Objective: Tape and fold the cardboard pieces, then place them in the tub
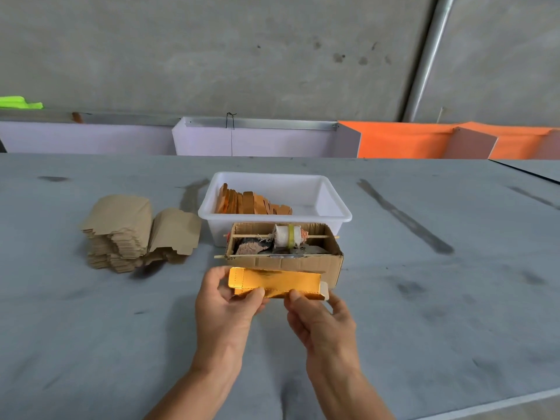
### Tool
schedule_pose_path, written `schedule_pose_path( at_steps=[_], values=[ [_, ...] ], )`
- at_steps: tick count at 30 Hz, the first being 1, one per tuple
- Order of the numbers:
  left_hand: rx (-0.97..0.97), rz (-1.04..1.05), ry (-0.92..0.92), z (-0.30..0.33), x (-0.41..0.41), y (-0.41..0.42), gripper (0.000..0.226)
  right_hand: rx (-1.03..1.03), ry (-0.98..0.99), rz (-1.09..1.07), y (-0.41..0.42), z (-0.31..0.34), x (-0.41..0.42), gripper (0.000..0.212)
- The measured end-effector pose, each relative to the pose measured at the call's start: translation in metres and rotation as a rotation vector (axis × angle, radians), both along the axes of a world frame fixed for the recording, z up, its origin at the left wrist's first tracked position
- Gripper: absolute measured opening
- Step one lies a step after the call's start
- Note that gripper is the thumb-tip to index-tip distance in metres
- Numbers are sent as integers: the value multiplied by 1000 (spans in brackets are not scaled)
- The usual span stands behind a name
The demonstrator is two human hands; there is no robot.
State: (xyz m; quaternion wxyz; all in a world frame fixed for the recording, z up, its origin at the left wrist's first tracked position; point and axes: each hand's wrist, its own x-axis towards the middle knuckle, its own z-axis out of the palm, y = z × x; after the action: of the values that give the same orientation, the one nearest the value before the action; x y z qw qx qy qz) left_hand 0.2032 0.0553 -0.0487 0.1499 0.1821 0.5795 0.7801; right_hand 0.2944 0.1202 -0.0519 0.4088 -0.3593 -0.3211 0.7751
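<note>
Both hands grip one gold piece [274, 283] just above the table [454, 298], in front of the box [303, 263]: the left hand [225, 307] pinches its left end, thumb on the near flap, and the right hand [321, 322] pinches the near edge toward the right. The piece looks light and thin, stiff enough to hold a crease but easily dented, with a foil face that is probably slick; holding it by the edges and flaps seems safest. The box carries one tape roll [288, 236] on a stick. Behind it stands one white tub [333, 198] holding a row of folded pieces [251, 203], too overlapped to count. To the left sit two stacks of flat blanks [136, 234].
</note>
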Motion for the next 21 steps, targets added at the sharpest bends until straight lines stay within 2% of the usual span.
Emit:
schedule_pose_path(
  at_steps=[7,15,21],
  values=[
    [-75,-11,-8,-13,0,4,44,-99,39,88,-7,-6,-10,14],
    [-42,-106,-132,-18,-16,7,32,-80,67,150,5,-11,-13,9],
    [21,-196,-182,-19,-32,7,28,-75,148,136,14,-17,-15,16]
  ],
)
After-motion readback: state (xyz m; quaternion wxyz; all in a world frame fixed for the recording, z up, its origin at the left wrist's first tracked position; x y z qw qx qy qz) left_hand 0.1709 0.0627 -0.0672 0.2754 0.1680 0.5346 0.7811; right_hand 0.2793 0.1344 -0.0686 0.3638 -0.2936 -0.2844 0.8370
